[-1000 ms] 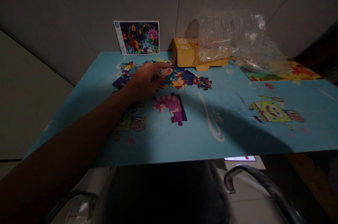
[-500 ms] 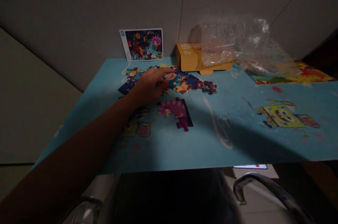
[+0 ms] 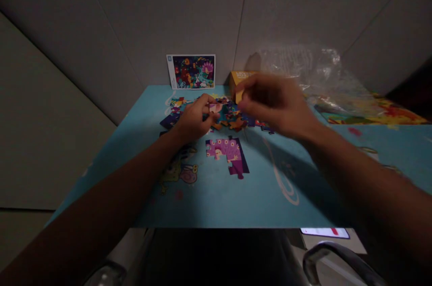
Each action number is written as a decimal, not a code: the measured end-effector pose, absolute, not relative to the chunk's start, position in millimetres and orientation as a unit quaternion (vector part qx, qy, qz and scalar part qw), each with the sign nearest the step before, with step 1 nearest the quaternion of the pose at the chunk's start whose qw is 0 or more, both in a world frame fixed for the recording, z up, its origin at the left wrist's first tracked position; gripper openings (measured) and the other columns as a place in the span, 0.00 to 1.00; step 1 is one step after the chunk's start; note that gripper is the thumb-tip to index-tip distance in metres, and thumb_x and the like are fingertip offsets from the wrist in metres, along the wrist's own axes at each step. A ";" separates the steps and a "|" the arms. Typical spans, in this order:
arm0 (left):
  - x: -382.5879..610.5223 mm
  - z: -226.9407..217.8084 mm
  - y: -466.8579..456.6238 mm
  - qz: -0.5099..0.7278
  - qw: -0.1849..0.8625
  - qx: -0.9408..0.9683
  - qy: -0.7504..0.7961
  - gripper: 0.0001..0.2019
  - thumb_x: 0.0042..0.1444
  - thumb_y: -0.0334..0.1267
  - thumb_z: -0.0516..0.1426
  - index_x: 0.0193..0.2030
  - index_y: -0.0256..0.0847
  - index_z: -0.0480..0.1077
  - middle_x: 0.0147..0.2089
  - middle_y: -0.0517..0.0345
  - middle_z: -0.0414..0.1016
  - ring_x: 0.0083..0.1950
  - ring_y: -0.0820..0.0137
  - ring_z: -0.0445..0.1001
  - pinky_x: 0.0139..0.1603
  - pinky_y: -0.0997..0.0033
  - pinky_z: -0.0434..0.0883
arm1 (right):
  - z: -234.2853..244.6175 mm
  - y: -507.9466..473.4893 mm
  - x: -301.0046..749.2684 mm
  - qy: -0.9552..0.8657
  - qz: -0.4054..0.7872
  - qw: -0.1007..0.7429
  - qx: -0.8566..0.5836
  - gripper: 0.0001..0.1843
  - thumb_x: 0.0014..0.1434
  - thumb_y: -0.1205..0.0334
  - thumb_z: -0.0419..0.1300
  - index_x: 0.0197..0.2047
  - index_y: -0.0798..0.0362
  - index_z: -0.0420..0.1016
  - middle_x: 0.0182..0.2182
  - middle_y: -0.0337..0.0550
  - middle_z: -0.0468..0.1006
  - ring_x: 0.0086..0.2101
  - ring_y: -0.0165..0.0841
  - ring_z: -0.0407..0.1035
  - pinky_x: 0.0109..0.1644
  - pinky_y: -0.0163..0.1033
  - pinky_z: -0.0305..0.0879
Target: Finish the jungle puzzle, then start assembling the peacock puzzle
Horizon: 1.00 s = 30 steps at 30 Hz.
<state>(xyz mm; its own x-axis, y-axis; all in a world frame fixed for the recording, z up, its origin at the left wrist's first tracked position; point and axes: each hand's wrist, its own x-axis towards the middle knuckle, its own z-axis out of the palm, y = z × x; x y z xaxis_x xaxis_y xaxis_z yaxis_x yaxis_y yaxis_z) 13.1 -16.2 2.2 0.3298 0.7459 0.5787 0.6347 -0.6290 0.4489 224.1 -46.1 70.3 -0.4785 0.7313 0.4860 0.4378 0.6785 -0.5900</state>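
Observation:
My left hand (image 3: 195,117) is at the left part of a pile of loose jigsaw pieces (image 3: 232,119). Its thumb and forefinger are bent about a pinkish puzzle piece (image 3: 215,108). My right hand (image 3: 273,104), smeared by motion, hovers over the pile's right side; thumb and forefinger are curved with a gap between them, and nothing shows in it. Nearer to me lies a joined purple section (image 3: 229,153) of several pieces, with a notch at its lower left. Part of the pile is hidden behind both hands.
A picture card (image 3: 194,72) leans on the wall behind the pile. Beside it stands a yellow box (image 3: 236,80), partly behind my right hand, with a clear plastic bag (image 3: 313,68) to its right. A colourful sheet (image 3: 388,108) lies at the right of the blue tabletop (image 3: 216,205).
My right hand has come into view from the right and is raised over the pile. My left hand has drawn slightly left, its thumb and forefinger wider apart. The view has tilted up.

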 end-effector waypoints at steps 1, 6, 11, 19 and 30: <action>12.8 2.1 -16.0 0.400 0.072 0.805 0.433 0.09 0.55 0.34 0.57 0.43 0.39 0.64 0.32 0.58 0.77 0.37 0.67 0.76 0.43 0.65 0.70 | 63.8 -48.7 219.5 -0.864 0.169 0.323 -0.348 0.16 0.56 0.52 0.65 0.41 0.56 0.76 0.33 0.42 0.76 0.33 0.34 0.70 0.36 0.39 0.65; 11.0 0.4 -12.6 0.418 0.045 0.782 0.460 0.07 0.55 0.35 0.57 0.40 0.40 0.63 0.28 0.61 0.74 0.34 0.67 0.75 0.40 0.66 0.69 | 21.6 -58.3 201.8 -0.940 0.091 0.105 -0.312 0.24 0.53 0.46 0.65 0.48 0.53 0.75 0.38 0.47 0.77 0.35 0.38 0.71 0.35 0.39 0.59; 11.5 -1.6 -9.4 0.422 0.019 0.778 0.466 0.05 0.56 0.35 0.56 0.38 0.41 0.63 0.28 0.60 0.73 0.34 0.68 0.74 0.39 0.68 0.68 | 10.1 -45.9 207.6 -0.930 0.100 0.119 -0.332 0.19 0.61 0.49 0.60 0.50 0.52 0.75 0.43 0.48 0.75 0.41 0.39 0.71 0.39 0.39 0.61; 18.1 3.2 -19.7 0.456 0.104 0.789 0.399 0.18 0.56 0.33 0.56 0.54 0.39 0.64 0.39 0.56 0.75 0.37 0.69 0.75 0.42 0.68 0.71 | 5.3 -32.6 215.1 -0.822 0.176 0.292 -0.455 0.16 0.63 0.49 0.55 0.35 0.53 0.73 0.25 0.39 0.74 0.26 0.31 0.66 0.29 0.36 0.54; 13.5 4.9 -20.3 0.404 0.156 0.839 0.329 0.21 0.60 0.36 0.53 0.60 0.37 0.62 0.48 0.49 0.77 0.44 0.65 0.76 0.47 0.64 0.72 | 1.1 -32.3 220.4 -0.785 0.252 0.359 -0.438 0.10 0.62 0.57 0.54 0.31 0.53 0.68 0.24 0.39 0.72 0.25 0.31 0.64 0.30 0.37 0.54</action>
<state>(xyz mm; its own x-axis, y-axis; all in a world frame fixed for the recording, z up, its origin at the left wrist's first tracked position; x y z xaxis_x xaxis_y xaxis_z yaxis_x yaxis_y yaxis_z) 13.5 -20.3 4.9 0.4572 0.6776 0.5760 0.4253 -0.7354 0.5275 220.4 -32.3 1.1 -0.3591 0.8680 0.3430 0.5062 0.4899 -0.7098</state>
